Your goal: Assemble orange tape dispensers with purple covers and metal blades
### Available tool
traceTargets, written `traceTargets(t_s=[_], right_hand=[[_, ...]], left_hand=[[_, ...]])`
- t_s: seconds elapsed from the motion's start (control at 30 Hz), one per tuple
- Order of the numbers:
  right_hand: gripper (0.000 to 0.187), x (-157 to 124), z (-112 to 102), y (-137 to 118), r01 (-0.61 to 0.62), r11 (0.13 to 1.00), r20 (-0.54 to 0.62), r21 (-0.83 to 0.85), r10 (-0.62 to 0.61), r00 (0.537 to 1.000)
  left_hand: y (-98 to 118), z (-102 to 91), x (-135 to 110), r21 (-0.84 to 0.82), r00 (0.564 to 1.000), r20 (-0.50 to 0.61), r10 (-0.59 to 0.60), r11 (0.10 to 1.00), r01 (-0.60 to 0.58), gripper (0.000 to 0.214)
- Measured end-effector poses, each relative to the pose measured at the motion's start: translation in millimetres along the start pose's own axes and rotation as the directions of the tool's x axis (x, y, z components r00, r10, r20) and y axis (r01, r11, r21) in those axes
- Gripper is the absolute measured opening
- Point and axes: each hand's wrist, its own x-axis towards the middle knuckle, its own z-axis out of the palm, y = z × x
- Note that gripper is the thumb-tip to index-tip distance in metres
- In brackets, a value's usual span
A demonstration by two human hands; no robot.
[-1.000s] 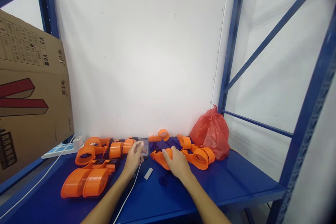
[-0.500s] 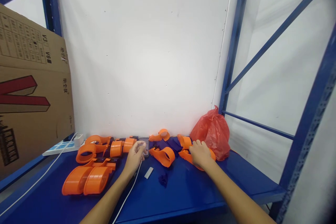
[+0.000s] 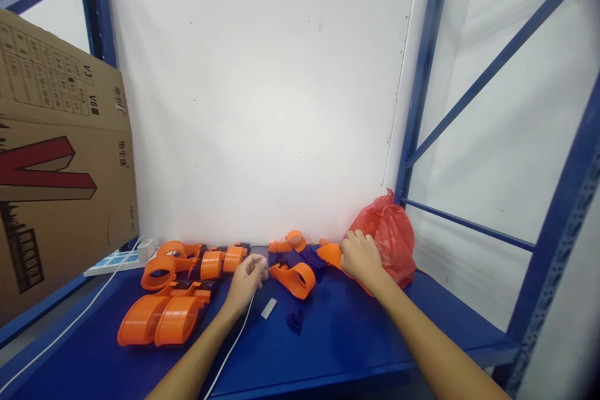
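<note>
My right hand point(image 3: 364, 257) is closed on an orange plastic tape dispenser point(image 3: 330, 254) at the right of the blue table, covering much of it. More orange shows under the palm; I cannot tell whether it is a second dispenser. My left hand point(image 3: 247, 278) is held over the table with thumb and fingers pinched together; what they hold, if anything, is hidden. A white cable point(image 3: 234, 340) runs below this hand, beside a phone point(image 3: 260, 256). Between my hands lie an orange dispenser point(image 3: 296, 279), dark blue scraps point(image 3: 295, 321) and a small pale strip point(image 3: 269, 309).
Several orange dispensers point(image 3: 175, 319) are grouped at the left. Behind my right hand stands a red plastic bag point(image 3: 389, 231). A large cardboard box point(image 3: 70, 200) is at far left, near a white power strip point(image 3: 112, 261). Blue rack posts point(image 3: 417, 106) frame the wall.
My right hand has risen slightly with the orange dispenser, whose visible part has shifted beneath the fingers. My left hand stays in about the same place. The whole view has moved a little.
</note>
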Motion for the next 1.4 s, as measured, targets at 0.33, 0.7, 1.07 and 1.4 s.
traceTargets(t_s=[0.33, 0.7, 1.07, 1.4], right_hand=[[0.027, 5.0, -39.7, -93.0, 0.104, 0.943, -0.135, 0.316, -0.064, 0.989], [0.029, -3.2, -2.8, -173.2, 0.496, 0.378, -0.393, 0.781, -0.319, 0.862], [0.029, -9.2, 45.4, -143.1, 0.326, 0.424, -0.05, 0.845, -0.544, 0.837], [0.015, -11.1, 49.9, -148.5, 0.421, 0.562, -0.074, 0.712, -0.536, 0.841]], left_hand=[[4.1, 0.5, -2.4, -0.226, 0.981, 0.196, -0.014, 0.972, 0.059, 0.063], [-2.0, -10.0, 9.2, -0.461, 0.978, -0.065, -0.201, 0.875, 0.149, 0.045], [-7.3, -13.2, 11.5, -0.48, 0.949, -0.171, -0.265, 0.864, 0.155, 0.047], [7.2, -6.4, 2.5, -0.421, 0.967, -0.141, -0.213, 0.897, 0.136, 0.047]])
